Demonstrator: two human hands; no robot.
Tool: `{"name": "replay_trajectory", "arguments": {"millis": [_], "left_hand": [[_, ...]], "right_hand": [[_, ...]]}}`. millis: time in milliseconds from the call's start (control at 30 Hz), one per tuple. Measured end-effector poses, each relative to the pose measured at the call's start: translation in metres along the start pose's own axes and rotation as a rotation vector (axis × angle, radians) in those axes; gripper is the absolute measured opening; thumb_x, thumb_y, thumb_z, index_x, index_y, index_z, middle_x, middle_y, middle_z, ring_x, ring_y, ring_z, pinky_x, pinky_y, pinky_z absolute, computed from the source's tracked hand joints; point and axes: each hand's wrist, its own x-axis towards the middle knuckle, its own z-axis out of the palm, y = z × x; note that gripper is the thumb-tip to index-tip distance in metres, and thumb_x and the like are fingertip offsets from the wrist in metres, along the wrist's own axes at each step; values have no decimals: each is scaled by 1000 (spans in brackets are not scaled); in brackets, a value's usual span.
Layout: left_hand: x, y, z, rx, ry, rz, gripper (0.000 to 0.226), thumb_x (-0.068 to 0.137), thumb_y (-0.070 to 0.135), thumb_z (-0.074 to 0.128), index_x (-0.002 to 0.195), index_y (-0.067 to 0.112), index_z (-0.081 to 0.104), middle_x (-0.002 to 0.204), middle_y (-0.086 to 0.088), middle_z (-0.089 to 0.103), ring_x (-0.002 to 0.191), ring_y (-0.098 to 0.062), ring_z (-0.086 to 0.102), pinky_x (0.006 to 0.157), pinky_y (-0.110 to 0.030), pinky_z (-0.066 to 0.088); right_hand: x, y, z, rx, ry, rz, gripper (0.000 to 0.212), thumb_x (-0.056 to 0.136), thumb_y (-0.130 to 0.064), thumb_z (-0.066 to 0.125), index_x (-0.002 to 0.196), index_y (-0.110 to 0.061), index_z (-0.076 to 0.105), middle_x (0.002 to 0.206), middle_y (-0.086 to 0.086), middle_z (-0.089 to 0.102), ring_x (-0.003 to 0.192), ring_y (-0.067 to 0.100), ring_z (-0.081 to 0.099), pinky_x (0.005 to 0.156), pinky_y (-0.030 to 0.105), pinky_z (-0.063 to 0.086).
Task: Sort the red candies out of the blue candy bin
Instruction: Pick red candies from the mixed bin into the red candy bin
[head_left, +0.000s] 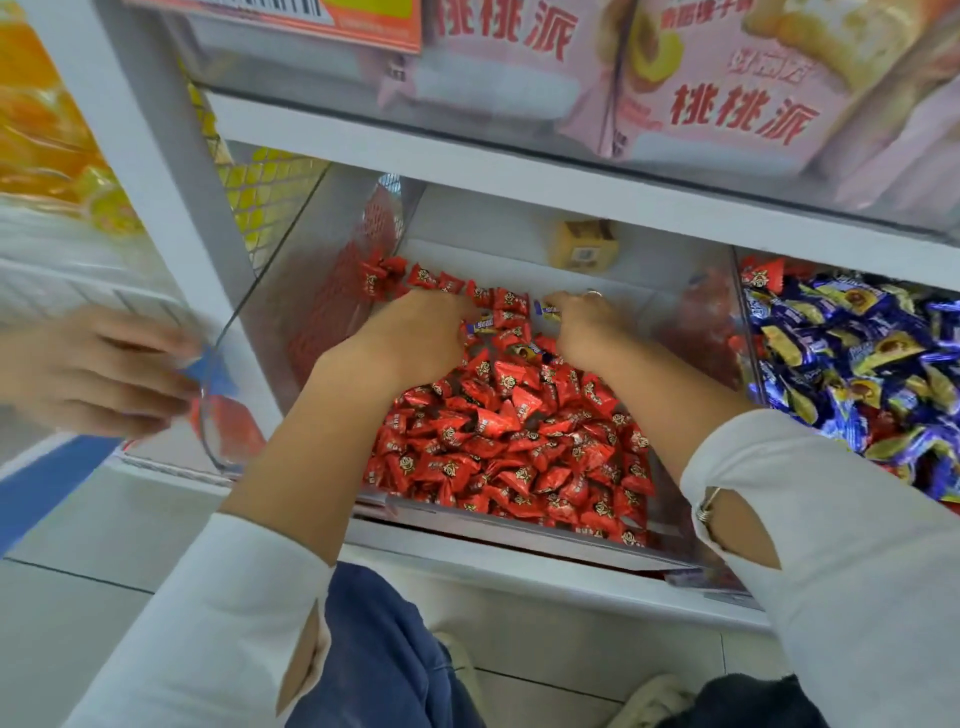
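reaching both hands (423, 332) into red candies (511, 436)

white shelf (467, 156), clear bins of red candies (509, 441), blue candies (857, 364)

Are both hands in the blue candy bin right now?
No: the left hand and right hand are both in the red candy bin; the blue candy bin lies to its right.

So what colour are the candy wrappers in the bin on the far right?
Mostly blue candies with yellow patches, and a red candy at the back corner; the head view shows it.
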Motion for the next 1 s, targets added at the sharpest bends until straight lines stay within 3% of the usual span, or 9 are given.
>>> {"name": "replay_trajectory", "arguments": {"millis": [167,267,433,633,733,867,1000], "left_hand": [[13,16,3,65,-56,-13,43,93,3,42,135,10,49,135,-16,51,119,-30,51,92,-31,44],[33,25,10,135,-90,-7,39,91,2,40,128,6,52,126,-18,56,112,-32,54,86,-35,45],[47,23,22,279,-122,-44,36,90,3,44,125,5,52,122,-17,58,109,-34,57,84,-39,48],[43,18,24,314,-53,-52,40,90,10,48,130,10,47,119,-15,59,108,-34,56,81,-40,48],[41,17,17,225,23,-54,31,88,12,50,119,8,54,113,-16,56,103,-33,55,80,-37,47],[41,35,17,47,3,3,24,92,8,44,115,5,52,101,-13,51,89,-29,52,73,-34,42],[51,50,30,155,-104,27,29,98,13,36,116,1,54,116,-16,58,106,-34,54,83,-38,44]], "right_hand": [[3,-2,-8,-127,-100,-9,49,91,-10,54,137,-23,43,135,15,43,114,32,53,91,40,50],[1,0,-11,-126,-109,-1,42,93,-14,55,134,-16,48,134,14,49,115,30,53,91,34,49],[-11,7,-12,-84,-118,38,34,89,-10,57,123,-9,59,122,12,60,105,27,59,75,27,46],[-17,4,-11,0,-48,102,35,88,-3,58,123,-7,59,124,15,59,112,31,58,92,34,49],[-17,4,-14,93,28,117,37,89,1,53,125,-7,58,126,16,58,115,31,56,93,33,48],[-20,3,-23,206,57,164,35,92,1,45,126,-4,53,127,16,56,116,31,54,87,32,46],[-28,4,-37,310,-17,146,21,93,-9,43,111,-4,53,116,18,58,104,31,58,67,28,40]]}}
